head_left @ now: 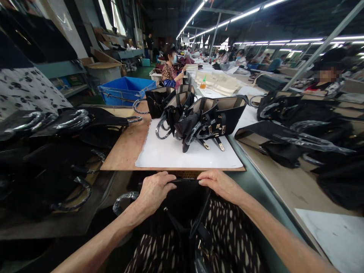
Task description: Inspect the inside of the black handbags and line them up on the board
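Observation:
A black bag [184,201] lies in the person's lap, just in front of the table's near edge. My left hand [157,189] pinches its top edge on the left side, thumb and fingers together. On the right side of the same edge, my right hand [217,182] grips the rim between thumb and fingers. A handle wrapped in clear plastic [123,201] sticks out left of my left hand. Several black handbags [199,113] with beige linings stand grouped on a white sheet [170,155] beyond both hands.
Piles of black bags lie at the left [42,170] and right [298,132]. A blue bin [126,89] stands behind the wooden board [119,151]. One person [170,72] sits beyond the bags, another [327,79] at the right.

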### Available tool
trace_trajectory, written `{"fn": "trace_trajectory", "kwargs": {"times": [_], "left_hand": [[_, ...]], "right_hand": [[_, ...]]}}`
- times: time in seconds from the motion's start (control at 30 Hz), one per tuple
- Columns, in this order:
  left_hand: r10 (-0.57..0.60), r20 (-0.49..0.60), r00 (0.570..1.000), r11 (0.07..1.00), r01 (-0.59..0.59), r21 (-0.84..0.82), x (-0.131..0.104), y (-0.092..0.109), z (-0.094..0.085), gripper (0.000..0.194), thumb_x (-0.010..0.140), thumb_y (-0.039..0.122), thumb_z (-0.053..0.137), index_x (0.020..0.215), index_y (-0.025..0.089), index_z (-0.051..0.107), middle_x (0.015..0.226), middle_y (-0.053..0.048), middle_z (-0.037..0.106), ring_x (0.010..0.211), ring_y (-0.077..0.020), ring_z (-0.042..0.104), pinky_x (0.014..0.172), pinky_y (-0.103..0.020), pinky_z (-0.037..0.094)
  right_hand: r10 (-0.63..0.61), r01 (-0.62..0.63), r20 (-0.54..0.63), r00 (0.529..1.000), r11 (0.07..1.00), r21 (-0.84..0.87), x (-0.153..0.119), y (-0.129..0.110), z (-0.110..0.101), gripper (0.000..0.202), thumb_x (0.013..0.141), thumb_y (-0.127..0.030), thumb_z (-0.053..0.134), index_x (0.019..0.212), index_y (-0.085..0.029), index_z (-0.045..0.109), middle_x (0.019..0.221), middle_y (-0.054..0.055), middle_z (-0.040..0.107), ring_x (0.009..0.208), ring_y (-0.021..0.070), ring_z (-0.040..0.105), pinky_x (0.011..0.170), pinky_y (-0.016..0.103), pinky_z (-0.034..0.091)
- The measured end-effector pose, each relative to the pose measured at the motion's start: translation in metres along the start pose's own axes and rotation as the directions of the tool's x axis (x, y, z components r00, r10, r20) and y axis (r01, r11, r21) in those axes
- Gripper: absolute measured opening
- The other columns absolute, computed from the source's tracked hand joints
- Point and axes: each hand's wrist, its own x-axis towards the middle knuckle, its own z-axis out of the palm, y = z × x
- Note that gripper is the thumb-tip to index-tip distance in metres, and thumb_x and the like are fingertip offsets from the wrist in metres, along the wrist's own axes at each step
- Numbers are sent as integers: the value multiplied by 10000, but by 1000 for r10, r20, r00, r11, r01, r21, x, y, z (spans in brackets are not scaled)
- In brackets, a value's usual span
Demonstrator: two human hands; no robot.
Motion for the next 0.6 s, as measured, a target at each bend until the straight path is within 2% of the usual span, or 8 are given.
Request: {"fn": "trace_trajectory", "kwargs": {"times": [0.17,0.33,0.47,0.6], "left_hand": [[-11,-22,1000,1000,11,28,6,4,-1,211,841,250,425,863,211,632,846,-27,621,838,-169,562,728,-254,390],[189,54,980,982,-189,-4,17,10,1,229,819,151,426,974,168,595,834,-49,626,798,-173,574,695,-251,404],[282,73,957,959,-283,-2,26,9,2,174,811,168,451,811,167,625,733,-35,621,723,-165,569,655,-244,380],[263,84,961,964,-259,-61,30,9,-1,190,800,190,471,692,159,625,665,-23,614,671,-152,561,613,-235,353]], "right_hand": [[2,-3,-13,1000,1000,-19,0,-5,1,219,776,-280,444,738,-188,639,645,-30,586,568,116,472,546,225,305],[-59,59,-37,998,998,-6,3,-9,3,207,770,-261,455,734,-204,651,719,-27,623,687,143,520,613,233,328],[-91,91,-27,995,996,-9,4,-9,3,208,776,-253,454,756,-211,657,713,-29,624,702,143,532,623,235,331],[-121,121,0,993,990,-68,4,-10,0,215,801,-247,441,800,-230,656,723,-34,633,700,133,546,619,230,331]]}}
